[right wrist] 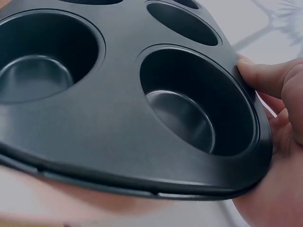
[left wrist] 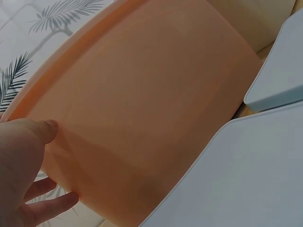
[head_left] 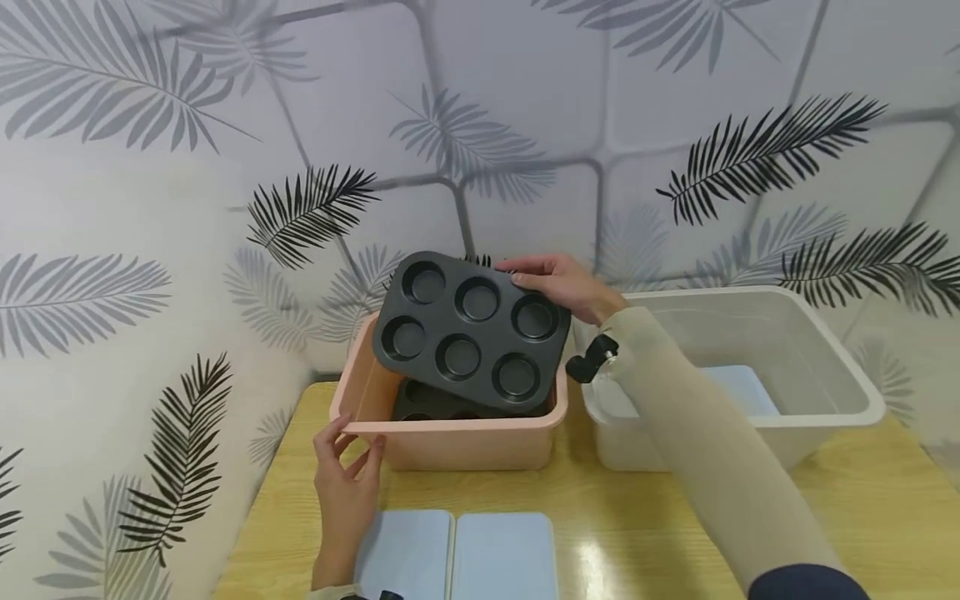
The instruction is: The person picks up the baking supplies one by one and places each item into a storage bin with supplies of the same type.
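The right hand, at the end of an arm stretched forward in a beige sleeve, grips the far right corner of a six-cup muffin tin. The thumb lies on the top face beside a cup, and the fingers curl under the rim, as the right wrist view shows. The tin is dark, matte metal with round, smooth-walled cups and a rolled edge. It is held tilted above the pink plastic tub, its near edge low over the tub's opening. A second dark muffin tin lies inside the tub, partly hidden beneath the first.

The left hand holds the tub's near left corner. The thumb and fingers pinch the rim, with the thumb on the outer wall in the left wrist view. The tub is rectangular with rounded corners and a smooth, slightly translucent wall.

Two pale blue flat boards with rounded corners lie side by side on the counter, a glossy light wood-grain surface, just in front of the tub. A translucent white plastic bin stands just to the right of the tub; something pale blue lies on its bottom.
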Available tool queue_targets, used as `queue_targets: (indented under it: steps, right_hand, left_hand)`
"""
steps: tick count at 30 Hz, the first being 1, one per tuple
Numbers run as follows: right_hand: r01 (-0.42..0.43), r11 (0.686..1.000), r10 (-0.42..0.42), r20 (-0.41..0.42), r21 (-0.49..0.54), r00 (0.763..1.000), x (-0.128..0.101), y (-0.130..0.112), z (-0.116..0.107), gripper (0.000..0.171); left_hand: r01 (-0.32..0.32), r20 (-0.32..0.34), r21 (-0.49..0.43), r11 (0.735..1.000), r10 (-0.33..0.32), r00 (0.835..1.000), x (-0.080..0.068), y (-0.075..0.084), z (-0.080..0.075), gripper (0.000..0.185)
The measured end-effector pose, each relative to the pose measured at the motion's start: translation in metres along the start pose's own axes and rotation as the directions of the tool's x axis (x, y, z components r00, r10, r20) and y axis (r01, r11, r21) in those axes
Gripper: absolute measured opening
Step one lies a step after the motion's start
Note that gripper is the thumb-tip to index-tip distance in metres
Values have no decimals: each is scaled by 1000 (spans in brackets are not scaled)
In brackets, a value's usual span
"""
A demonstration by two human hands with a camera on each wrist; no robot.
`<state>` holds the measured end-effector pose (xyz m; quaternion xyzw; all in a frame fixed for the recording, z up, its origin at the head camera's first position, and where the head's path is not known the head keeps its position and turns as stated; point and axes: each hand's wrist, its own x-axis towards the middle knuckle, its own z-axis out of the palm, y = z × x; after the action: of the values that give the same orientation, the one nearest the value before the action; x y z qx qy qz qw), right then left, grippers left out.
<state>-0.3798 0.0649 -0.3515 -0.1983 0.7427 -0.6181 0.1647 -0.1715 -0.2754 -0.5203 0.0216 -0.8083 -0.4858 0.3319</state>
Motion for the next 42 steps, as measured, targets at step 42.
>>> queue_targets:
  steps: [42]
  right_hand:
    - [101,972,-67,163,-211,984,1,27,57,50]
  left_hand:
    - [17,37,12,1000,-18,999,1,-2,-6,64]
